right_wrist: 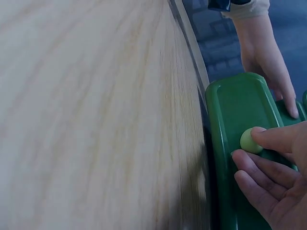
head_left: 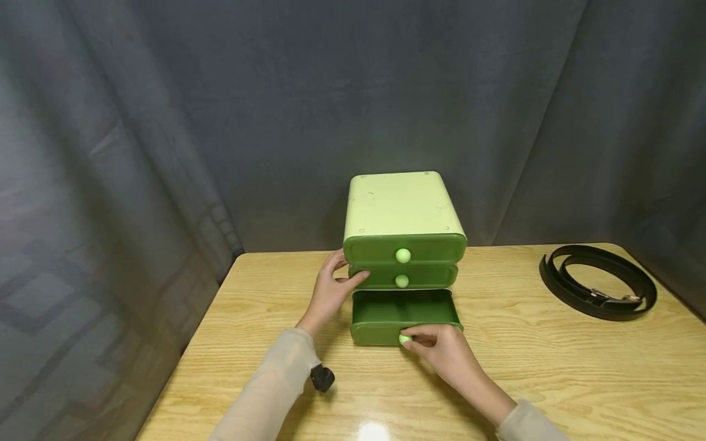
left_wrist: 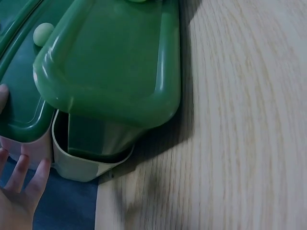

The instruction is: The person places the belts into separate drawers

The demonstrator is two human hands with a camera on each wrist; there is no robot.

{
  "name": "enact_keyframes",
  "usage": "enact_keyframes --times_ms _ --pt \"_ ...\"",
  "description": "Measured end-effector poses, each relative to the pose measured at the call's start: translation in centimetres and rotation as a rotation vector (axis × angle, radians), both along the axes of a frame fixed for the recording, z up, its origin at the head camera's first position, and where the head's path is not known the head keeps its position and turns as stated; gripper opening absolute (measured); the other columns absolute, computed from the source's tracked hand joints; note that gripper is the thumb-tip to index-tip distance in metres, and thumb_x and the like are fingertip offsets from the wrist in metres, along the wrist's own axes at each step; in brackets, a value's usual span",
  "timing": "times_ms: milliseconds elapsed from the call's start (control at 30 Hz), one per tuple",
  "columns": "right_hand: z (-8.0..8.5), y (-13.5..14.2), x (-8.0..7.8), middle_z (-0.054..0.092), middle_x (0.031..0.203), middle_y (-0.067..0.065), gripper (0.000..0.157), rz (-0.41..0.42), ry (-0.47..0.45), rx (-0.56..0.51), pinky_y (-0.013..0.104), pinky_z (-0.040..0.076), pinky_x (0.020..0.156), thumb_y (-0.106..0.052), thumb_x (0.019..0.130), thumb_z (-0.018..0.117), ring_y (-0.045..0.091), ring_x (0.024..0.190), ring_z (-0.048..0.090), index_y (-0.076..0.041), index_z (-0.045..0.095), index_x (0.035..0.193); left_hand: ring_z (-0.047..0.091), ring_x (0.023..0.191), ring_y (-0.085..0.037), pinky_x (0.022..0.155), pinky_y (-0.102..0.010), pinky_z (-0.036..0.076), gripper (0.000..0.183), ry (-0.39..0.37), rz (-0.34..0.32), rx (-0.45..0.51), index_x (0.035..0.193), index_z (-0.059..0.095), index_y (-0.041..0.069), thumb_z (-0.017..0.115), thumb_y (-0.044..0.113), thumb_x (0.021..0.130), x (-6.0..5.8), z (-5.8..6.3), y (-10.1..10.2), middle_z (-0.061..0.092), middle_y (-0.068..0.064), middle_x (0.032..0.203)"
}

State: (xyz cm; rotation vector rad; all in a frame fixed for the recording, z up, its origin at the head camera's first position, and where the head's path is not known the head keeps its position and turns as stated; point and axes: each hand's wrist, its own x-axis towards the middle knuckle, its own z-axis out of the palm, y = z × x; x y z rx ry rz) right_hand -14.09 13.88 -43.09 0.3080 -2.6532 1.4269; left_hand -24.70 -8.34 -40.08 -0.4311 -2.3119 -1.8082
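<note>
The left hand (head_left: 327, 291) lies wide across the left corner of the three-drawer cabinet (head_left: 401, 205), its thumb on the front of the middle drawer (head_left: 383, 278) and its fingers spread along the side wall – a bracing touch, by the look of it, rather than a closed grip. The cabinet stands toward the far side of the wooden bench (head_left: 551, 373), pale green on top with darker green drawer fronts. Its top drawer (head_left: 375, 249) and middle drawer look fully home, so those two seem to need no work as they stand. The bottom drawer (head_left: 375, 334) is out from its casing, and no contents can be made out in the part of its inside that shows. Thumb and fingertips of the right hand (head_left: 445, 352) pinch its round knob (head_left: 405, 339). The drawer is therefore at least partly open and has not been pushed home – whether it is sliding out or in, I cannot tell. Farther right, well apart from the cabinet, a coiled black belt (head_left: 595, 310) with a metal buckle lies on the bench, touched by neither hand
</note>
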Motion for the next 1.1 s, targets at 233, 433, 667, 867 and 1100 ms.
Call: enact_keyframes --times_ms 233,433,667,867,1100 --pt "-0.1 0.1 1.0 0.076 0.092 -0.001 0.014 0.014 0.009 0.011 0.020 0.056 0.067 -0.010 0.082 0.081 0.011 0.079 0.071 -0.017 0.080 0.094 0.050 0.125 -0.019 0.088 -0.035 0.053 0.047 0.007 -0.002 -0.017 0.130 0.061 0.019 0.079 0.020 0.087 -0.6 -1.0 -0.1 0.052 0.004 0.138" --pt "-0.2 0.2 1.9 0.076 0.092 -0.001 0.015 0.021 0.006 0.011 0.018 0.055 0.068 -0.008 0.081 0.081 0.009 0.080 0.071 -0.016 0.080 0.094 0.050 0.126 -0.024 0.090 -0.038 0.053 0.050 -0.001 -0.009 -0.023 0.133 0.060 0.019 0.079 0.018 0.087 -0.5 -0.8 -0.2 0.051 0.001 0.138" --pt "0.0 0.2 2.7 0.076 0.091 -0.002 0.016 0.020 0.005 0.018 0.017 0.055 0.068 -0.008 0.080 0.081 0.008 0.079 0.070 -0.018 0.080 0.093 0.051 0.126 -0.024 0.090 -0.039 0.053 0.051 0.016 -0.006 -0.042 0.133 0.060 0.020 0.079 0.019 0.086 -0.6 -0.7 -0.3 0.052 0.001 0.137" --pt "0.3 0.2 3.5 0.076 0.090 -0.001 0.015 0.037 -0.015 -0.003 0.018 0.055 0.066 -0.009 0.081 0.081 0.007 0.077 0.069 -0.017 0.080 0.094 0.053 0.123 -0.022 0.090 -0.038 0.053 0.049 0.020 0.009 -0.063 0.132 0.061 0.021 0.080 0.019 0.086 -0.7 -0.4 -0.3 0.054 0.002 0.137" --pt "0.3 0.0 4.1 0.075 0.089 -0.003 0.014 0.039 -0.024 0.003 0.019 0.055 0.065 -0.011 0.081 0.081 0.004 0.075 0.067 -0.019 0.080 0.093 0.054 0.123 -0.022 0.090 -0.038 0.053 0.049 0.022 0.010 -0.070 0.132 0.061 0.021 0.079 0.020 0.086 -0.7 -0.3 -0.3 0.054 0.002 0.136"
